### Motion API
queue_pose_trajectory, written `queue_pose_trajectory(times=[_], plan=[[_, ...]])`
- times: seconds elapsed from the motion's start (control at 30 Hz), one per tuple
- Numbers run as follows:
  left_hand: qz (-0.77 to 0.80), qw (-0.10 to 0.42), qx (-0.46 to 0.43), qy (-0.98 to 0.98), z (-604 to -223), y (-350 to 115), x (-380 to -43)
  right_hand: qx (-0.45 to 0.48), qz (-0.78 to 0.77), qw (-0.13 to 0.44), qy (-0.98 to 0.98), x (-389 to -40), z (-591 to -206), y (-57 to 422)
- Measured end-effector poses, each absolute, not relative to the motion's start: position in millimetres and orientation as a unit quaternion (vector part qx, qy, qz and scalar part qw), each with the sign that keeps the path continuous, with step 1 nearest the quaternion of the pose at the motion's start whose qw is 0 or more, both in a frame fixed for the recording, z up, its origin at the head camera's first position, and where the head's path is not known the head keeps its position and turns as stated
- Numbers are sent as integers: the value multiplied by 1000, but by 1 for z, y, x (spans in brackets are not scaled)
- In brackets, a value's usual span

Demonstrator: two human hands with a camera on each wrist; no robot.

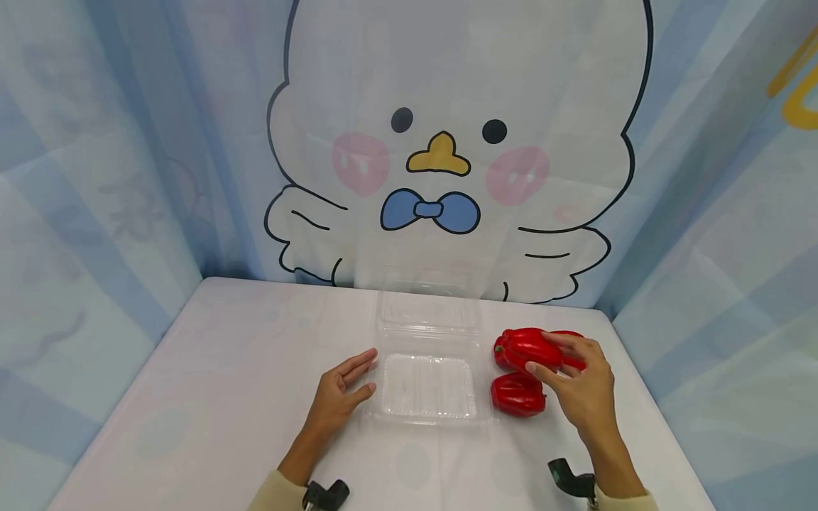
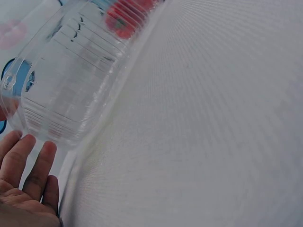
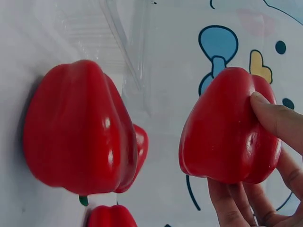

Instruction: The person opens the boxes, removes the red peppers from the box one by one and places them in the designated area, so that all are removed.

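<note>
My right hand (image 1: 584,387) grips a red bell pepper (image 1: 529,348), raised off the table. In the right wrist view the thumb presses one side of this held pepper (image 3: 227,127) and the fingers lie along the other. Another red bell pepper (image 1: 517,395) lies on the table just in front of it, and more red shows behind my fingers. At the left edge of a clear plastic clamshell container (image 1: 428,419) is my left hand (image 1: 339,394), fingers extended and thumb apart. The container's lid (image 1: 428,312) is folded back, away from me.
Beside the container, in the right wrist view, a large bell pepper (image 3: 78,127) rests on the table, with parts of others (image 3: 111,216) around it. A curtain with a printed chick (image 1: 441,85) stands behind the white table (image 1: 255,341).
</note>
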State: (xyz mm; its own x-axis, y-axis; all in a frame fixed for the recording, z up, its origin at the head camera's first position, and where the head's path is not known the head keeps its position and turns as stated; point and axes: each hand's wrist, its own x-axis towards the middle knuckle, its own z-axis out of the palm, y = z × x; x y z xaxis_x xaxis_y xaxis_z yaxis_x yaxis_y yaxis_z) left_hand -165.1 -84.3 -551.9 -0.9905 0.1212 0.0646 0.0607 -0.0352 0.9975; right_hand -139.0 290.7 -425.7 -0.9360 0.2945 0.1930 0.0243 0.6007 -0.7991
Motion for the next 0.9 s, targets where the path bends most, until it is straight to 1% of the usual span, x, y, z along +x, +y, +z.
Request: queue_pose_trajectory(times=[0.3, 0.9], plan=[[716, 22, 70, 694, -552, -85, -165, -121, 424, 168, -882, -133, -428, 304], [715, 21, 70, 695, -552, -86, -165, -184, 402, 171, -881, -123, -438, 330]])
